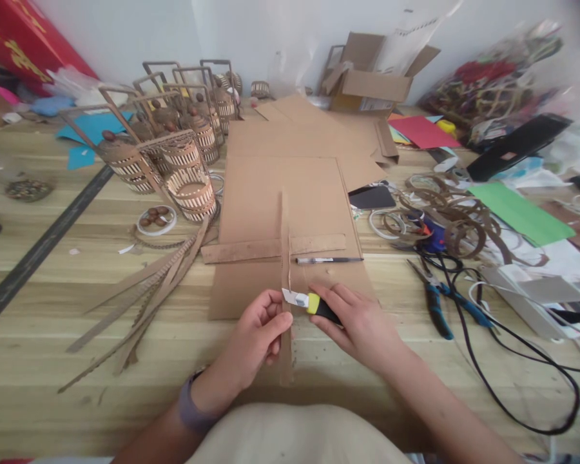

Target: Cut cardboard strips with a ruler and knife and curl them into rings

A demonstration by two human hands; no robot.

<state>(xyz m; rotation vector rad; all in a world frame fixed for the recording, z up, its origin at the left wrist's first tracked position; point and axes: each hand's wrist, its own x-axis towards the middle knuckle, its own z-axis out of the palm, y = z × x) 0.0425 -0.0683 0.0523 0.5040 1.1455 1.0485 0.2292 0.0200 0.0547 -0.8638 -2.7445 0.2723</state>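
Note:
My left hand (pixel 256 335) pinches a long narrow cardboard strip (pixel 285 258) that runs away from me over a cardboard sheet (pixel 290 193). My right hand (pixel 357 322) grips a utility knife (pixel 309 301) with a yellow and black handle; its blade tip rests against the strip just above my left fingers. A second cardboard strip (pixel 270 247) lies crosswise under the first, and a black pen (pixel 328 260) lies beside it on the sheet.
Cut cardboard strips (pixel 140 303) fan out on the wooden table at the left. Several woven cardboard lanterns (pixel 174 154) stand at the back left. Blue-handled pliers (pixel 435 296), black cables (pixel 512 361), curled strips and coloured paper sit at the right; an open box (pixel 367 84) stands at the back.

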